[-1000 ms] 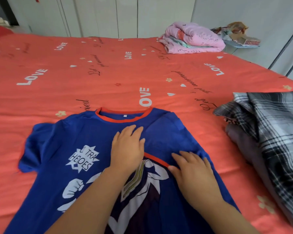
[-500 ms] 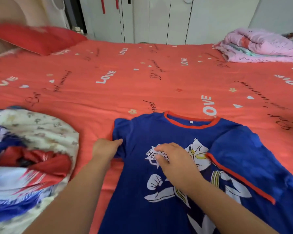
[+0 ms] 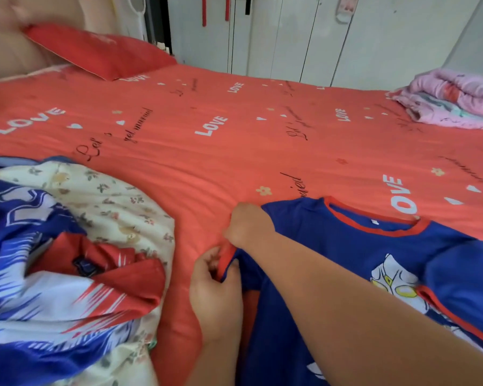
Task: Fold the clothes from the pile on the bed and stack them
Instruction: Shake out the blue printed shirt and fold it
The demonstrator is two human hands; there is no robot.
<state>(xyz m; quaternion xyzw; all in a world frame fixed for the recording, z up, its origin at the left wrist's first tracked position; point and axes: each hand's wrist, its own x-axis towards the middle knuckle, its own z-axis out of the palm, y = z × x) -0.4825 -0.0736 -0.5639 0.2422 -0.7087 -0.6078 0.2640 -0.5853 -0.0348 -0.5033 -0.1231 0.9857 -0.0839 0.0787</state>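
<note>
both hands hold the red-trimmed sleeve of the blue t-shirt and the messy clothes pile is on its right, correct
Not quite. The head view shows the messy clothes pile left of the blue t-shirt, not right. The left hand and right hand do hold its red-trimmed sleeve.

The T-shirt is blue with red trim, the bedsheet coral with white lettering.

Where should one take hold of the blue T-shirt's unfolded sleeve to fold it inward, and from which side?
Pinch the red hem at its two ends, coming from the clothes pile's side. It lies free at the blue T-shirt's outer edge; the left hand and right hand hold it so.
</note>
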